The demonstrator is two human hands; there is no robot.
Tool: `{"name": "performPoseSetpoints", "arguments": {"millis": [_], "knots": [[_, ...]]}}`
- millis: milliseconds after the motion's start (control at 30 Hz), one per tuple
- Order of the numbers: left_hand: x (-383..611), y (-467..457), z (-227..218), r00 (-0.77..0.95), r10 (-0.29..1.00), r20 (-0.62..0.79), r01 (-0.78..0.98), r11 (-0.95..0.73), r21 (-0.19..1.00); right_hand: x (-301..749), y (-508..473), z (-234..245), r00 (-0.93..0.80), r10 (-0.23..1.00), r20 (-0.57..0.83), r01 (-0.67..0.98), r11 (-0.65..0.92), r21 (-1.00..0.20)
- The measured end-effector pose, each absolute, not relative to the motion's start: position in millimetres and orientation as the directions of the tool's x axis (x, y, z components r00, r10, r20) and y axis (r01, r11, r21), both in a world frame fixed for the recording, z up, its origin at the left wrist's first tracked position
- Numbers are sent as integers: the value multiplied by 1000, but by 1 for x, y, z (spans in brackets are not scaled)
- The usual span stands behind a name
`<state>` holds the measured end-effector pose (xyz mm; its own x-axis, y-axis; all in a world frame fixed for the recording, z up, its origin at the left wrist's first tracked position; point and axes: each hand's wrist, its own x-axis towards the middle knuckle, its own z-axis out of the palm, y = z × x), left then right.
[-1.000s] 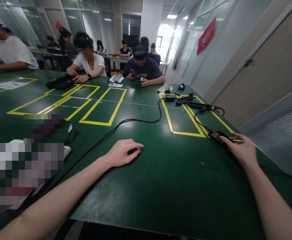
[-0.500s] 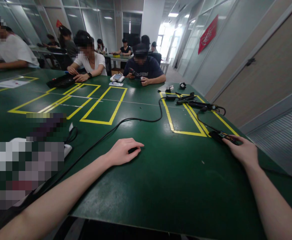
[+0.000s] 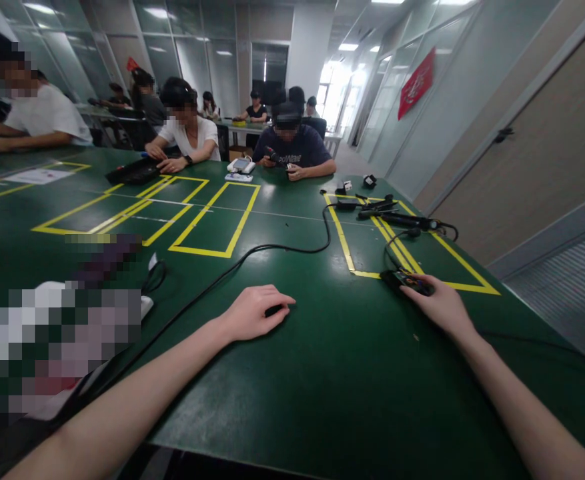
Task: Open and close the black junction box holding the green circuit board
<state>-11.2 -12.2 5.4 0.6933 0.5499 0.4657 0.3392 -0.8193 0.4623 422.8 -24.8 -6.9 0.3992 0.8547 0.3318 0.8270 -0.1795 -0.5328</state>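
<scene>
My left hand [image 3: 256,313] rests on the green table, palm down, with the index finger stretched out and the thumb a little apart from it. A dark gap shows between them, and I see nothing held there. To the right, my right hand [image 3: 439,303] grips a black handle-like housing [image 3: 395,281] low over the table. Its top side is open, with coloured wires and small circuit parts showing. From its far end a black cord curves toward a slim black appliance [image 3: 407,222]. Black arm-like parts [image 3: 376,205] lie beside that appliance.
A long black cable [image 3: 257,249] winds across the green table [image 3: 292,393]. Yellow tape rectangles [image 3: 229,253] mark its surface. Small black-and-white blocks [image 3: 369,181] stand at the far right. Blurred-out items [image 3: 72,340] lie at left. People sit opposite, one with a black tray [image 3: 135,171].
My right hand has moved left with the black housing, over the near edge of the yellow tape. My left hand stays in place. The view has shifted slightly.
</scene>
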Motion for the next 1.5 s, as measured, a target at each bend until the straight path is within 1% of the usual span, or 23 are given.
{"name": "performPoseSetpoints", "arguments": {"millis": [133,200,267,333,400,467,567,633,767,833,900,1033,1133,1300,1400,1500], "knots": [[-11,-11,6,690,538,484,324,-827,459,355,-28,-4,267,932,246,756,-44,-653],[-11,-12,9,681,526,510,303,-836,458,319,-38,0,108,971,215,707,76,-703],[-10,-14,12,659,501,561,270,-854,445,284,-51,5,-93,977,192,639,207,-741],[-9,-19,16,641,459,615,223,-878,423,254,-65,10,-331,927,179,558,345,-755],[-8,-25,17,665,413,622,164,-894,417,234,-75,13,-537,822,191,466,478,-745],[-6,-31,16,709,381,594,135,-900,415,224,-80,14,-622,749,229,409,560,-721],[-5,-35,13,744,418,521,201,-884,423,224,-82,11,-631,714,304,440,651,-618],[-6,-35,12,771,423,476,232,-883,408,229,-84,9,-629,687,364,493,714,-496],[-7,-32,13,804,441,399,300,-880,368,236,-87,8,-653,571,497,537,812,-227],[-7,-32,14,808,462,365,338,-872,355,236,-87,9,-656,528,539,545,826,-145],[-7,-32,15,811,474,343,358,-866,349,234,-87,10,-664,506,550,547,831,-104],[-9,-30,14,816,465,342,351,-870,346,231,-85,11,-658,497,566,557,827,-78],[-10,-29,12,808,462,366,335,-871,360,231,-84,10,-655,514,554,565,820,-93],[-12,-26,8,784,474,401,338,-868,364,230,-85,9,-687,590,424,584,796,-161],[-12,-26,8,778,488,395,337,-856,393,229,-87,8,-714,612,340,580,789,-202],[-11,-27,10,778,490,393,328,-851,411,227,-90,7,-722,621,306,573,784,-240]]}}
